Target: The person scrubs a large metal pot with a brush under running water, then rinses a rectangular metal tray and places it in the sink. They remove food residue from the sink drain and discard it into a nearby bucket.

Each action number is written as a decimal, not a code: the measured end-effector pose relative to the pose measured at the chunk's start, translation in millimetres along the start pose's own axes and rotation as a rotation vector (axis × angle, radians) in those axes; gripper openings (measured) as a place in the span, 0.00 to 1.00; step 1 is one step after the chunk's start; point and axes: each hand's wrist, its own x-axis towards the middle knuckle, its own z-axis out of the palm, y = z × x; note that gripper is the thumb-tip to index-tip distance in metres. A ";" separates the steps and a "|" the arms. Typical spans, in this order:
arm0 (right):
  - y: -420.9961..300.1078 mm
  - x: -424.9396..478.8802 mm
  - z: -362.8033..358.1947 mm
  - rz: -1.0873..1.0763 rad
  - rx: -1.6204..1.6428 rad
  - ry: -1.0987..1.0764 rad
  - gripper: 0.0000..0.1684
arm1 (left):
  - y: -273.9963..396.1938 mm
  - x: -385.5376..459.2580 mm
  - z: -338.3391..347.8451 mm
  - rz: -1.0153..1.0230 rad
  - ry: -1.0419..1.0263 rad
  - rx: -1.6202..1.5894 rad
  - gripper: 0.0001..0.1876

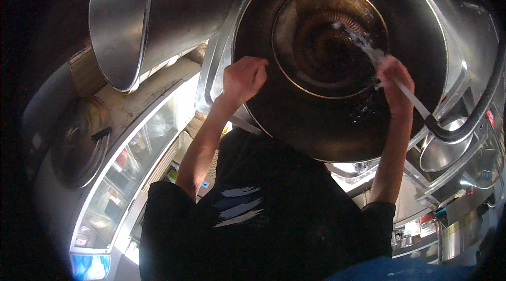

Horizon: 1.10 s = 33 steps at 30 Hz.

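Below me is a large round dark metal vessel (308, 131) with a bright rim, its mouth facing up. Inside it, a lighter ring surrounds a recessed round centre (332, 56) with ribbed, curved markings. My right hand (397, 77), over the right side of the vessel, grips a pale spout tube (415, 101) joined to a black hose (454, 137). Water (365, 46) streams from beside that hand towards the centre. My left hand (245, 77) hovers at the vessel's left rim with fingers curled in; nothing shows in it.
To the left a big steel pot (118, 24) stands beside a counter carrying a round metal lid (81, 142) with a dark handle. Under that counter runs a glass-fronted cabinet (130, 166). A shiny metal bowl (444, 152) sits at the right, beneath the hose.
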 end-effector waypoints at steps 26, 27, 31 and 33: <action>-15.3 1.4 -6.5 0.000 0.383 0.031 0.29 | -8.0 -6.2 4.6 -0.025 0.021 0.043 0.04; -16.8 5.6 0.0 0.027 0.382 0.013 0.29 | -7.3 -5.9 4.4 -0.050 0.018 0.046 0.04; -2.0 17.9 5.0 0.190 0.552 -0.025 0.21 | -4.2 -3.6 3.8 -0.070 0.049 0.008 0.03; 15.0 23.6 -4.9 0.229 0.913 -0.046 0.18 | -1.8 -1.1 4.0 -0.058 0.065 0.000 0.03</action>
